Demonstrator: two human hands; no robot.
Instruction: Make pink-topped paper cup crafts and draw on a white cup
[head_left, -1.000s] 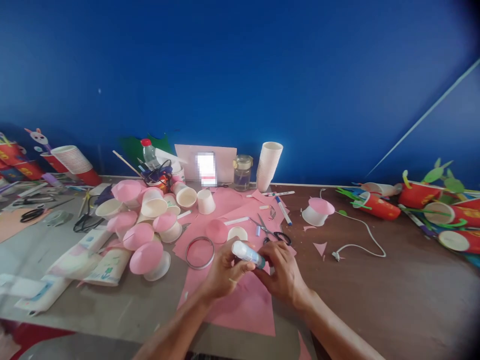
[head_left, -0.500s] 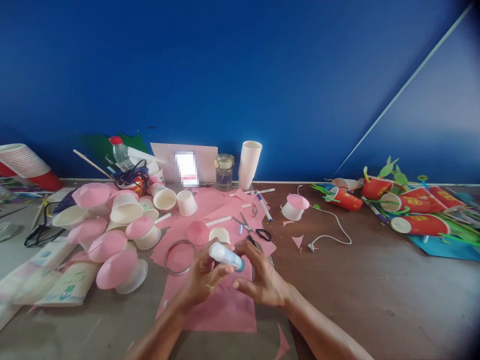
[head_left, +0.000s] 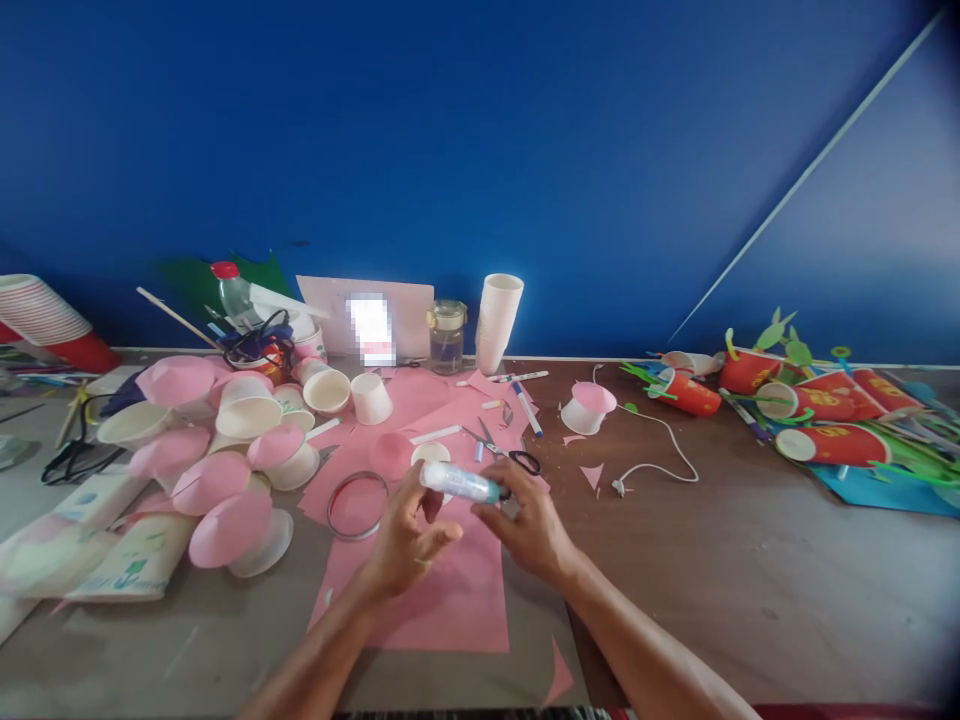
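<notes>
A glue stick (head_left: 459, 482) was held level above a pink paper sheet (head_left: 442, 590) at the near middle of the table (head_left: 750, 560). It was gripped at its right, teal-capped end by the fingertips of the right hand (head_left: 525, 525). The left hand (head_left: 405, 535) was loosened, fingers spread just below the stick's white left end; whether the thumb touched the tube could not be made out. The stick's label was blurred and unreadable. Just beyond the hands, a small white cup (head_left: 430, 453) was partly hidden by the stick, and black-handled scissors (head_left: 502, 450) lay close to the right hand's fingers. A wire ring (head_left: 357, 505) lay on the pink paper to the left of the left hand. At the far left, a stack of red cups (head_left: 45, 325) was cut off by the edge. A card (head_left: 366, 318) against the blue wall bore a pixelated patch.

Half a second earlier the stick had been pinched by the left hand, with the right hand open beneath it; since then the grip had passed to the right hand and the stick had been levelled.
</notes>
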